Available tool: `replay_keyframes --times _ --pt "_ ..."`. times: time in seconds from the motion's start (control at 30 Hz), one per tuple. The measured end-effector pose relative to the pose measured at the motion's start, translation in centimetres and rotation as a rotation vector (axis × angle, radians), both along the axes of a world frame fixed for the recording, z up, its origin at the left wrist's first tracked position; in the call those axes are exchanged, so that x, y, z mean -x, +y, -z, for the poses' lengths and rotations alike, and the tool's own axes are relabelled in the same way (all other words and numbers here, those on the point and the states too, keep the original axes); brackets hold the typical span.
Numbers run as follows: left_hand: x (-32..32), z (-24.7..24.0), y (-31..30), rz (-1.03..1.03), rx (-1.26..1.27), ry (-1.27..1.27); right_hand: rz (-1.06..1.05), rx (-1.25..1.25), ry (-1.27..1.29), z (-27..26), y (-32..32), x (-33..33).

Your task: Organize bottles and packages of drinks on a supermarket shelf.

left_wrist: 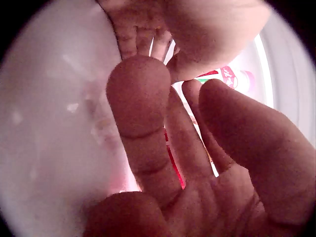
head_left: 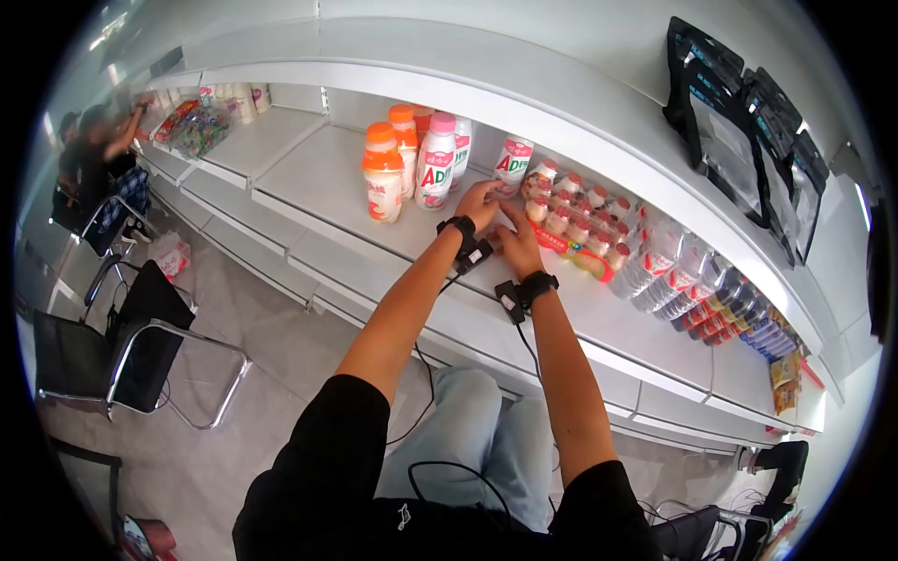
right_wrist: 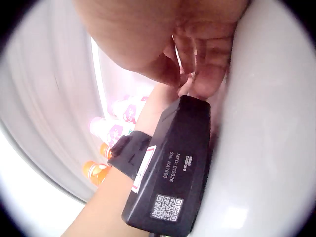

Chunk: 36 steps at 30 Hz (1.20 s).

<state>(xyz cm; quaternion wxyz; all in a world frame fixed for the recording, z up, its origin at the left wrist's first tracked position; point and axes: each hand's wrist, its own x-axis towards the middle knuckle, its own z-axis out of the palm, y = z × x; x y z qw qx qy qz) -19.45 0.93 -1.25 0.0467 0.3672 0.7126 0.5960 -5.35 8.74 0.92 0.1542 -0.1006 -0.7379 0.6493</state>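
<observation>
Bottles stand on a long white shelf point(head_left: 327, 178), and two bare hands reach in over it. The left hand point(head_left: 479, 204) is by the foot of the white bottle point(head_left: 514, 161) that stands near the small pack point(head_left: 572, 224). Its fingers are wide, with gaps between them, and bend a little. I cannot tell if they touch the bottle. The right hand point(head_left: 517, 241) is close beside the left one, just in front of the pack. Its fingers are bent, but I cannot tell if they hold a thing.

The pack has lots of little bottles with red tops, and a red band goes along its front. To the left of the hands is a pink-top bottle point(head_left: 436, 166), with one more white bottle point(head_left: 462, 148) behind it. Next to them are two orange-top bottles, one in front point(head_left: 382, 178) and one behind point(head_left: 404, 140). Past the pack are clear bottles point(head_left: 655, 262) and then dark bottles point(head_left: 718, 313).

Black bags point(head_left: 739, 131) sit on the top shelf point(head_left: 561, 79). Each wrist has a strap with a black box, one on the left point(head_left: 472, 255) and one on the right point(head_left: 510, 302). Far to the left are people point(head_left: 105, 154), and black chairs point(head_left: 150, 327) are on the grey floor point(head_left: 253, 299).
</observation>
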Motion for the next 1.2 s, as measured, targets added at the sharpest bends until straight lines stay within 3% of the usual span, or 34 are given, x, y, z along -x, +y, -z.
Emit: replay_keyframes --times 0.13,0.33,0.43,0.67,0.77,0.87,0.97,1.1,1.2 --pt "1.8 2.6 2.1 -0.007 -0.031 0.233 0.039 -0.007 0.053 0.4 0.0 0.1" --pt "1.5 1.7 2.2 -0.012 0.181 0.271 0.042 0.026 0.071 0.1 0.0 0.1" --pt "1.3 2.0 2.4 -0.058 0.114 0.287 0.028 0.001 0.040 0.6 0.5 0.5" --pt "-0.8 1.1 0.4 -0.020 -0.027 0.139 -0.024 0.102 0.164 2.2 1.5 0.7" --pt "-5.6 -2.9 -4.0 0.032 -0.194 -0.017 -0.034 0.103 0.134 2.1 1.5 0.8" --pt "-8.0 -5.4 -8.0 -0.325 -0.161 0.628 -0.032 0.071 0.113 1.9 1.4 0.6" --pt "-7.2 -5.8 -9.5 -0.560 -0.213 0.598 -0.021 0.052 0.095 1.1 0.8 0.1" --pt "-2.5 -3.2 -9.0 -0.473 -0.206 0.358 -0.014 0.045 0.079 1.0 0.6 -0.2" --pt "-1.7 -2.7 -7.9 -0.591 -0.156 0.374 -0.018 0.036 0.083 0.9 0.5 -0.3"
